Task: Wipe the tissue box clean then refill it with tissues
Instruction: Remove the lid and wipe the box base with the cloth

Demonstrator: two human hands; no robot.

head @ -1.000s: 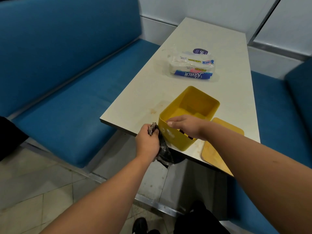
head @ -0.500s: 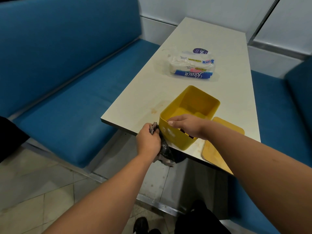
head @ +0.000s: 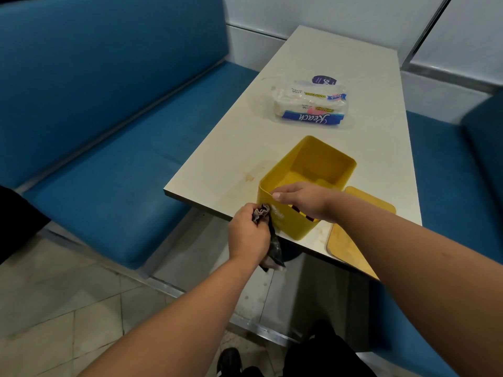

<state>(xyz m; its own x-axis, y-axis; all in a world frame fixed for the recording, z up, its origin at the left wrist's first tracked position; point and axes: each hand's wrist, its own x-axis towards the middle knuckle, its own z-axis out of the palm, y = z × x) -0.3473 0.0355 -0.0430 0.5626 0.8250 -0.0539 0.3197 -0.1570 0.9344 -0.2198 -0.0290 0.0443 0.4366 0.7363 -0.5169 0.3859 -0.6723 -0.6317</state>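
The left hand [head: 249, 235] is gripping a dark cloth [head: 268, 232] against the near wall of the yellow tissue box [head: 288, 224] at the table [head: 217, 170] edge. The right hand [head: 302, 200] is grasping its rim. Beyond, a tissue pack [head: 310, 107] is lying.

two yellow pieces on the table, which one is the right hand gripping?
The open yellow box: the right hand grips its near rim. The flat yellow lid lies untouched on the table beside it.
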